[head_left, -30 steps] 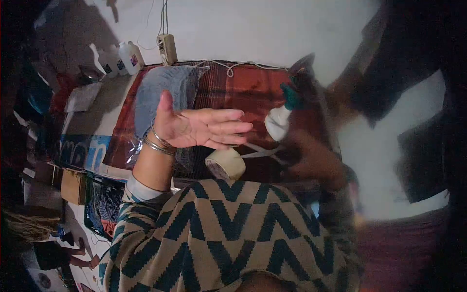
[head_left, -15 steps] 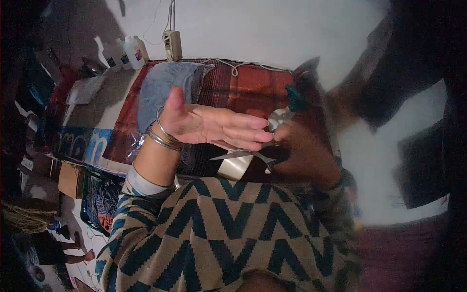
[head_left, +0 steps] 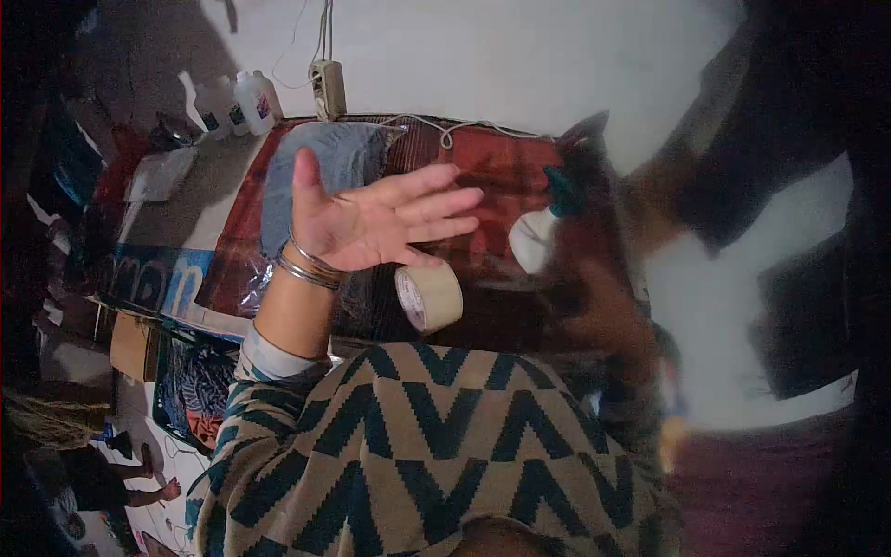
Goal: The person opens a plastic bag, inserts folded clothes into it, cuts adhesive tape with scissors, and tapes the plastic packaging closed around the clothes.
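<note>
My left hand (head_left: 385, 223), with bangles at the wrist, is held palm up over the table, its fingers spread and nothing in it. Right below the little finger is a roll of pale tape (head_left: 444, 299); whether they touch is unclear. My right hand (head_left: 599, 311) is dark and smeared by motion at the right, so its fingers and anything in them cannot be made out. Above it stands a white bottle (head_left: 533, 241) with a green top (head_left: 561, 190). Behind my left hand lies a clear bag with grey-blue cloth (head_left: 320, 167).
A red striped cloth (head_left: 501, 167) covers part of the table. Several plastic bottles (head_left: 255, 102) and a socket box (head_left: 328, 90) with cables stand at the back edge. At lower left are a cardboard box (head_left: 133, 346), a crate of clothes (head_left: 195, 390) and another person's legs (head_left: 148, 483).
The fingers of my left hand have spread apart, and the hand has moved left. Scissors seen beside my right hand half a second ago no longer show. My right hand has moved slightly down and right.
</note>
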Motion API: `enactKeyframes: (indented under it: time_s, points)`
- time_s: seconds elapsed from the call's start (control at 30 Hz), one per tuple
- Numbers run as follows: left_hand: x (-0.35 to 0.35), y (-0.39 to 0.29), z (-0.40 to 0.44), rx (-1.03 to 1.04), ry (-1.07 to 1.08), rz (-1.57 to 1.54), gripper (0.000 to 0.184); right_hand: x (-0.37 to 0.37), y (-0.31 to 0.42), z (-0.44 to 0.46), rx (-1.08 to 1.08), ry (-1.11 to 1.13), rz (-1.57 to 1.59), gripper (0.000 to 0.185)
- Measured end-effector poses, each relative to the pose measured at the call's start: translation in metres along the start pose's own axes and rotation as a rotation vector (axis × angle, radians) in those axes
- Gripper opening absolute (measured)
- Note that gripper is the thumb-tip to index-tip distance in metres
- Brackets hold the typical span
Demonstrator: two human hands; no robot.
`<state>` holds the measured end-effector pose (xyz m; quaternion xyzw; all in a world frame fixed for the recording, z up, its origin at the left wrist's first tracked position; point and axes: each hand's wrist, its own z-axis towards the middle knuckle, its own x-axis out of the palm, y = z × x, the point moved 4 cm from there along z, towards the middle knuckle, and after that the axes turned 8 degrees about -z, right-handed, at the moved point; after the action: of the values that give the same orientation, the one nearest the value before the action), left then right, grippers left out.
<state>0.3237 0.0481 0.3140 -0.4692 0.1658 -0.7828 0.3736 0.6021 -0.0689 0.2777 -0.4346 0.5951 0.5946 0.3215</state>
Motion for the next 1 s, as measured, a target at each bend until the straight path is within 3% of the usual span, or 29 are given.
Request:
enactKeyframes:
  time_s: [0.13,0.2,0.23,0.3,0.33,0.4,0.53,0.6,0.67,0.8,0.9,1.0]
  points:
    - [-0.010,0.002,-0.004,0.131,-0.083,-0.175,0.115,0.076,-0.078,0.024,0.261,0.038,0.199,0.058]
    - [-0.012,0.009,-0.001,0.133,-0.098,-0.182,0.113,0.141,-0.132,0.040,0.226,0.004,-0.077,0.055]
    - [-0.014,0.012,0.000,0.150,-0.121,-0.182,0.111,0.136,-0.118,0.040,0.233,-0.005,-0.075,0.055]
    - [-0.009,0.009,0.002,0.141,-0.158,-0.168,0.108,0.115,-0.060,0.041,0.394,0.226,-0.464,0.055]
    - [-0.009,0.012,0.002,0.135,-0.204,-0.140,0.105,0.108,-0.057,0.044,0.402,0.222,-0.454,0.055]
    - [-0.007,0.020,0.008,0.123,-0.234,-0.120,0.106,0.089,-0.042,0.056,0.155,0.002,-0.177,0.052]
    - [-0.006,0.044,0.018,0.075,-0.278,0.044,0.111,0.049,0.025,0.054,-0.074,-0.001,0.933,0.047]
    - [-0.011,0.060,0.021,0.007,-0.256,0.065,0.112,0.045,0.039,0.052,-0.216,0.045,0.864,0.038]
    - [-0.014,0.065,0.023,-0.022,-0.272,0.218,0.112,0.050,0.039,0.055,-0.256,-0.197,0.607,0.027]
    - [-0.009,0.068,0.019,-0.075,-0.396,0.345,0.120,0.051,0.046,0.044,-0.173,-0.282,0.730,0.027]
    - [-0.010,0.079,0.019,-0.123,-0.412,0.405,0.120,0.062,0.041,0.037,0.069,-0.313,0.604,0.027]
    - [-0.014,0.087,0.020,-0.149,-0.446,0.491,0.120,0.058,0.035,0.022,0.044,-0.335,0.477,0.026]
